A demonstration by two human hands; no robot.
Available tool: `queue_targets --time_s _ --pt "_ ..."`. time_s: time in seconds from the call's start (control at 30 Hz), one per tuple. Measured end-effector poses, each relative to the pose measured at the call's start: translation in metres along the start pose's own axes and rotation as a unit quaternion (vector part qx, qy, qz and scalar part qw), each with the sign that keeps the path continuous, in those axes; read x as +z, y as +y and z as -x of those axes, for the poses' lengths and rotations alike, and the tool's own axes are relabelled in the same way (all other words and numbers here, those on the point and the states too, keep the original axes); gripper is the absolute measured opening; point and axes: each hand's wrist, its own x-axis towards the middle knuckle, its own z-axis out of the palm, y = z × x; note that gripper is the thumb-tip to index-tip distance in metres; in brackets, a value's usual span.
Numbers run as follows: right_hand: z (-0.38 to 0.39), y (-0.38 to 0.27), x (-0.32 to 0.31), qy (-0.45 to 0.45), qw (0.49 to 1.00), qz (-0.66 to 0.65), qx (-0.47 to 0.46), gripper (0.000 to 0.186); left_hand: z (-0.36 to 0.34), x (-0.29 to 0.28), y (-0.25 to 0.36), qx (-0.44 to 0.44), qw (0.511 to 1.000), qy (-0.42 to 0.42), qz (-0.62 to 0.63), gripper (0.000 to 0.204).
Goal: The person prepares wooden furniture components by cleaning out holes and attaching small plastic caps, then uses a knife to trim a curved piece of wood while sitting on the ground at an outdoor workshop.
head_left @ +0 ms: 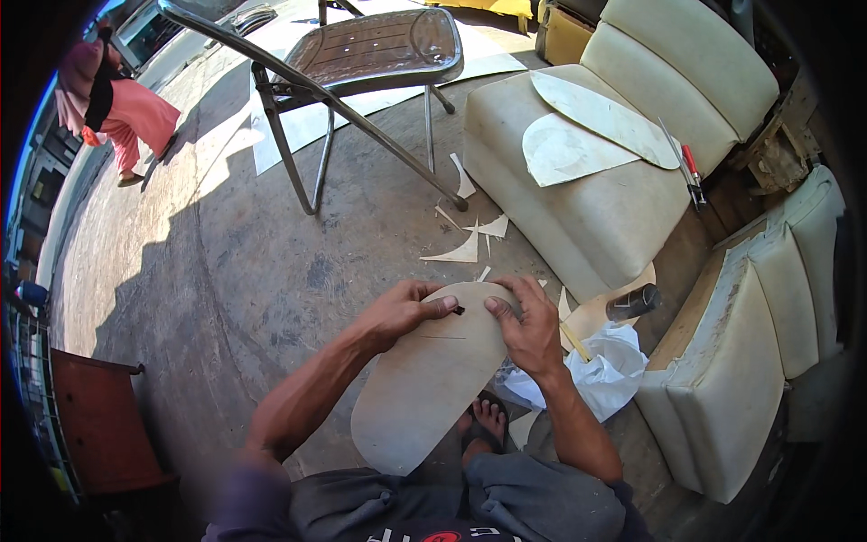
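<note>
Two cream upholstered seats are the largest items; the nearer-to-centre seat (578,217) stands ahead and to the right, its broad cushion apparently serving as a convenient shelf, while the second seat (731,379) stands close at the right. A folding chair (370,54) stands open farther off, its tubular legs spread, presumably for stability. Beneath and beyond it, a white sheet (492,59) lies flat on the ground, where its full spread fits.

On the cushion, two rounded cut pieces (578,149) overlap, a placement that probably keeps them off the floor and within reach. Of similar outline, the pale panel (429,384) is held over the lap, tilted with its far end between the hands and its near end overlapping the trousers.

The left hand (408,312) and right hand (531,330) both grasp this far end: each thumb presses the upper face while the fingers go round the edge or behind it, an opposed pinch that likely steadies the panel from both sides.

A crumpled white bag (607,369) and a dark cylinder (634,303) lie to the right. A red-handled tool (692,163) rests at the cushion's edge, seemingly handy for reaching. Thin offcuts (461,248) are scattered on the ground. Smallest is a black spot (459,310) beside the left thumb; whether hole, mark or object cannot be told.
</note>
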Motion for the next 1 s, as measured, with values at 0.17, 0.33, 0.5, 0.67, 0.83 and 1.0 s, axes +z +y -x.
queue_targets --time_s 0.17,0.33,0.5,0.67,0.83,1.0 --pt "0.002 0.003 -0.005 0.005 1.0 -0.006 0.022 0.029 0.001 0.006 0.004 0.02 0.992 0.059 -0.109 0.041" --pt "0.004 0.006 -0.005 0.01 1.0 0.001 0.01 0.029 0.006 0.012 0.007 0.035 0.989 0.073 -0.122 0.041" --pt "0.003 -0.001 -0.005 0.008 1.0 0.006 0.012 0.029 0.005 0.012 0.003 0.069 0.986 0.064 -0.14 0.046" --pt "0.003 -0.003 -0.005 0.004 1.0 0.011 0.002 0.029 0.005 0.014 0.008 0.033 0.996 0.028 -0.079 0.051" --pt "0.001 -0.002 -0.004 -0.01 1.0 0.003 0.005 0.028 0.004 0.009 0.003 0.004 0.999 0.031 -0.033 0.047" --pt "-0.001 0.002 -0.006 -0.024 0.999 -0.006 0.028 0.029 0.001 0.011 0.006 0.003 0.999 0.003 -0.035 0.048"
